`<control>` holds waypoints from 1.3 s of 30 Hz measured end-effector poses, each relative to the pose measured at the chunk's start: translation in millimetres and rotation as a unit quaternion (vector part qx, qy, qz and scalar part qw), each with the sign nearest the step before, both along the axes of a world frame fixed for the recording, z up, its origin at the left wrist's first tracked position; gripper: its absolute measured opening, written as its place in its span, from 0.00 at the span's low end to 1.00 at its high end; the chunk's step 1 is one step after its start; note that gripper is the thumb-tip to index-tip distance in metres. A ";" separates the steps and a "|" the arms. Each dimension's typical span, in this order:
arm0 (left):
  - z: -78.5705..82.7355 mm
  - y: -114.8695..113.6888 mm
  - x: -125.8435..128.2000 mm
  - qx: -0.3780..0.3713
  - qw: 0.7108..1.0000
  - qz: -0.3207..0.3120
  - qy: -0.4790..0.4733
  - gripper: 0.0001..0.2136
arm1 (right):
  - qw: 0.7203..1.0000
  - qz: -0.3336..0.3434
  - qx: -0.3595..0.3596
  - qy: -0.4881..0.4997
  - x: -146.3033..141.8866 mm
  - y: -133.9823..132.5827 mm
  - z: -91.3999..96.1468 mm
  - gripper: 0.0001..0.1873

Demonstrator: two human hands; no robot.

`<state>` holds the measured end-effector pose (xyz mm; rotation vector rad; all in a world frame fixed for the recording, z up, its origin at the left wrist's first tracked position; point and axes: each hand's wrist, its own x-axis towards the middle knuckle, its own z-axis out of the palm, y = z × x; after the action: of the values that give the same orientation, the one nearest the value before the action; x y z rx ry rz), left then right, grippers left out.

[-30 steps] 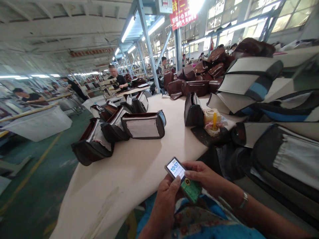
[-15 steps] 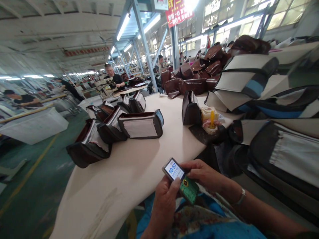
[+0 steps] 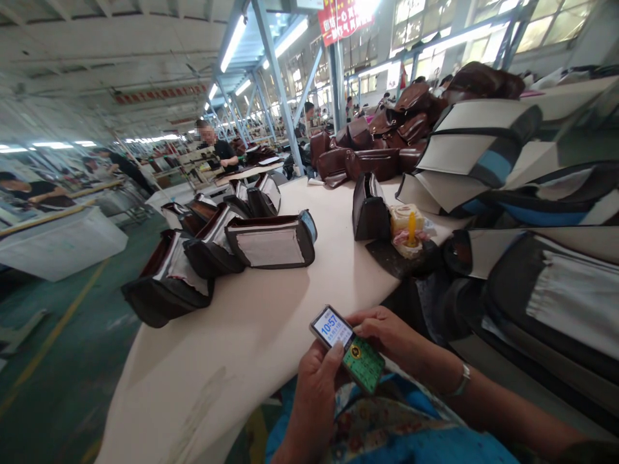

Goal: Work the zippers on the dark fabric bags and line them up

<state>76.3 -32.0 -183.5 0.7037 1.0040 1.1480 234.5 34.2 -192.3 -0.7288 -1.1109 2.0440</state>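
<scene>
- Head view: I have one person's two bare hands low over their lap, at the near edge of a white-topped work table (image 3: 207, 361).
- The left hand (image 3: 315, 403) is closed under a green-backed mobile phone (image 3: 362, 363), with its thumb against the phone's side.
- The right hand (image 3: 387, 333) is also closed on it, fingers curled over the far edge. Neither grip looks loose.
- The phone sits between both hands just above a blue patterned garment (image 3: 387, 444), its lit screen tilted up, apparently for reading; I read 10:57.
- I count about seven dark brown leather bags (image 3: 167, 280) lying in a loose group on the table, their pale linings showing, perhaps set out for handling.
- One more bag (image 3: 370, 209) stands upright beside a dark mat (image 3: 394, 261).
- Behind it is a heap of brown bags (image 3: 372, 151), too overlapped to count.
- Grey-and-blue bag panels (image 3: 476, 145) are stacked at the right, apparently kept within reach.
- One co-worker (image 3: 215, 148) sits at a farther table.
</scene>
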 end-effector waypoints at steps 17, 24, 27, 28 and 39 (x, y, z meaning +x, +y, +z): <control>-3.5 -3.7 -13.2 0.061 0.986 -0.047 0.144 0.24 | 0.998 0.014 0.001 -0.062 1.6 3.5 -1.8 0.20; 2.1 -3.5 -9.2 0.022 0.997 -0.040 0.059 0.24 | 0.999 0.017 -0.018 -0.032 1.1 1.2 -0.6 0.24; 9.2 -2.6 -3.5 0.002 1.000 -0.027 -0.001 0.26 | 1.000 0.012 -0.024 -0.016 2.3 -0.1 -0.8 0.25; 11.3 -2.4 -2.0 -0.003 1.000 -0.024 -0.012 0.26 | 1.000 0.010 -0.025 -0.013 2.7 -0.6 -1.3 0.25; 13.4 -6.1 -5.4 -0.031 0.996 -0.009 -0.079 0.30 | 0.996 -0.052 0.023 -0.075 4.8 -6.0 -5.5 0.25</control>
<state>70.9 -38.1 -170.0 0.5618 0.8933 1.1340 239.3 28.2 -197.8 -0.9108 -1.1742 1.8967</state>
